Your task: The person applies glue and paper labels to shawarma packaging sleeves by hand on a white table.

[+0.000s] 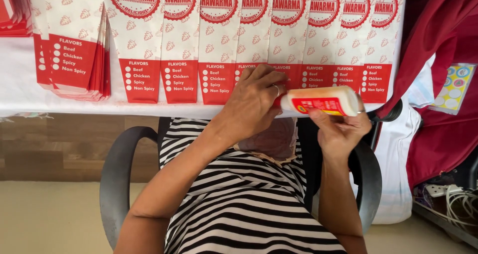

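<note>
White-covered counter [20, 85] running across the upper view, with a wood-grain panel [64, 144] beneath it and a pale beige floor [50, 219] below. A black armchair [112, 184] stands before the counter; dark red cloth [443, 30] hangs at right, above a white power strip and tangled cables [455, 197]. Lighting is even and soft.

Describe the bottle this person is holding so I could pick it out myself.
Find the white table edge lined with red-and-white paper sleeves. Just below its middle, the two hands meet: the right hand holds a white squeeze bottle sideways, the left hand covering its tip. It alone is a rounded bottle, wearing a red label.
</note>
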